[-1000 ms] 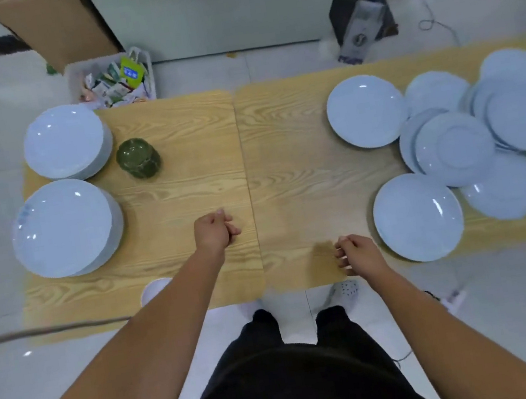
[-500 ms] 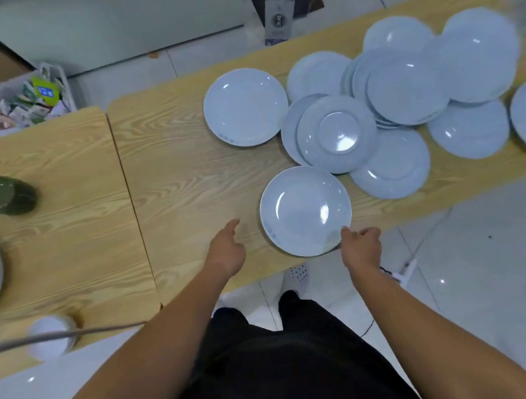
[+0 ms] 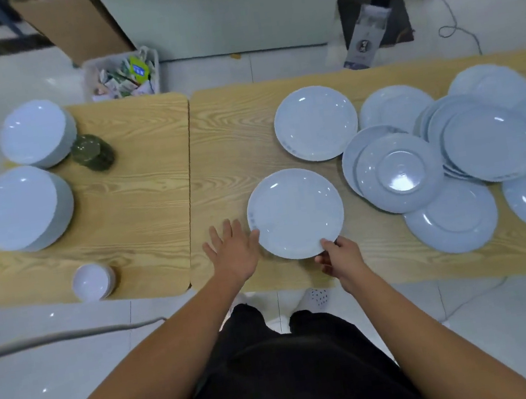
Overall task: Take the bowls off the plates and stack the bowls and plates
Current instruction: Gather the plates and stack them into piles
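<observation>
A pale blue plate (image 3: 295, 211) lies near the front edge of the right wooden table (image 3: 232, 142). My right hand (image 3: 338, 258) pinches its near rim. My left hand (image 3: 233, 251) lies flat with spread fingers at the plate's left edge, thumb touching the rim. Several more blue plates (image 3: 459, 149) lie loosely overlapped to the right, one alone (image 3: 315, 122) behind. On the left table stand two plate stacks (image 3: 22, 208) (image 3: 36, 133), a dark green bowl stack (image 3: 92, 152) and a small white bowl (image 3: 93, 281).
A narrow gap separates the left table (image 3: 138, 197) from the right one. Behind the tables stand a white bin of packets (image 3: 123, 75), a leaning cardboard sheet (image 3: 74, 22) and a dark stand with cables (image 3: 373, 12). White tiled floor lies below the front edge.
My right hand has taken hold of the nearest plate's rim and drawn it left. My left hand has opened flat and reached the plate's left edge. The view swung back left.
</observation>
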